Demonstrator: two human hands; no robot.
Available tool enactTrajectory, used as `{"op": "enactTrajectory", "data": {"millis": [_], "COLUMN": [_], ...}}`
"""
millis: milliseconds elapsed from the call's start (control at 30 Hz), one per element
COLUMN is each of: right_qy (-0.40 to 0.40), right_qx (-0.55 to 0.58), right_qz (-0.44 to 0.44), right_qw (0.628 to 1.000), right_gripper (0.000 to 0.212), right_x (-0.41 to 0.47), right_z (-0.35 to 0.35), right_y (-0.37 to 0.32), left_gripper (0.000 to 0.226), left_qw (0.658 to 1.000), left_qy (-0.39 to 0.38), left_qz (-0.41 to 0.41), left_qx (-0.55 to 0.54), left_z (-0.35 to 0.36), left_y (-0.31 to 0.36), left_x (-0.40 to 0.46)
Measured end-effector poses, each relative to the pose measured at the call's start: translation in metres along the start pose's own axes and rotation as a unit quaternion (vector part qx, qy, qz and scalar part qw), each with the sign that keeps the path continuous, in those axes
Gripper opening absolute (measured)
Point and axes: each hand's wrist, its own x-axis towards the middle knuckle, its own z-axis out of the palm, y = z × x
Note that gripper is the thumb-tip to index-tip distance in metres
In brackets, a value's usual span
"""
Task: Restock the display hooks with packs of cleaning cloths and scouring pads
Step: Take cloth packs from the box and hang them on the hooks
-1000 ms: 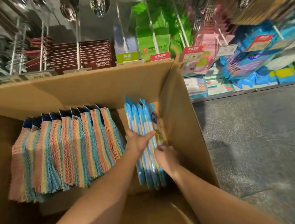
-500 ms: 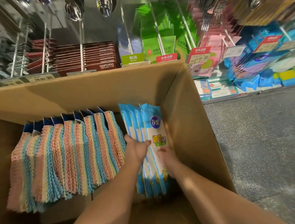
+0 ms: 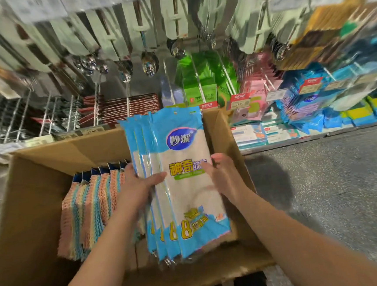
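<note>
A stack of several blue-and-white cleaning cloth packs (image 3: 187, 188) is lifted upright above the open cardboard box (image 3: 47, 159). My left hand (image 3: 138, 183) grips the stack's left edge, thumb across the front pack. My right hand (image 3: 222, 174) holds the right edge, fingers curled behind. A row of striped pink, blue and yellow cloth packs (image 3: 86, 211) stands inside the box at its left. Display hooks (image 3: 225, 75) with green, pink and blue packs hang on the wall behind the box.
Spoons and cutlery (image 3: 148, 64) hang from upper hooks. Dark red chopstick boxes (image 3: 129, 107) sit left of the green packs (image 3: 201, 89). Blue and yellow sponge packs (image 3: 362, 109) fill the lower right shelf. Grey speckled floor (image 3: 335, 187) lies to the right.
Both hands have raised the stack of blue packs out of the box's right side, turning its front toward me. The view has tilted upward toward the hooks.
</note>
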Motion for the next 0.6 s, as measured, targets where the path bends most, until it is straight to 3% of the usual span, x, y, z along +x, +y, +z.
{"op": "enactTrajectory", "data": {"millis": [67, 167, 233, 367, 600], "right_qy": [-0.004, -0.06, -0.115, -0.152, -0.038], "right_qx": [0.043, 0.184, 0.274, 0.361, 0.429], "right_qz": [-0.046, -0.011, 0.027, 0.038, -0.002], "right_qw": [0.998, 0.981, 0.955, 0.919, 0.903], "right_gripper": [0.069, 0.113, 0.104, 0.041, 0.039], "right_x": [-0.003, -0.012, -0.03, -0.067, -0.103], "right_z": [-0.035, -0.091, -0.133, -0.221, -0.412], "right_y": [-0.027, -0.058, -0.074, -0.077, 0.01], "left_gripper": [0.069, 0.061, 0.066, 0.063, 0.069], "left_qw": [0.999, 0.992, 0.984, 0.969, 0.949], "left_qy": [-0.02, -0.082, -0.129, -0.192, -0.281], "left_qz": [0.022, 0.073, 0.11, 0.14, 0.142], "left_qx": [-0.027, -0.057, -0.06, -0.063, -0.011], "left_z": [0.001, 0.025, 0.053, 0.136, 0.344], "left_y": [0.04, 0.099, 0.129, 0.163, 0.159], "left_x": [-0.022, -0.058, -0.08, -0.123, -0.186]}}
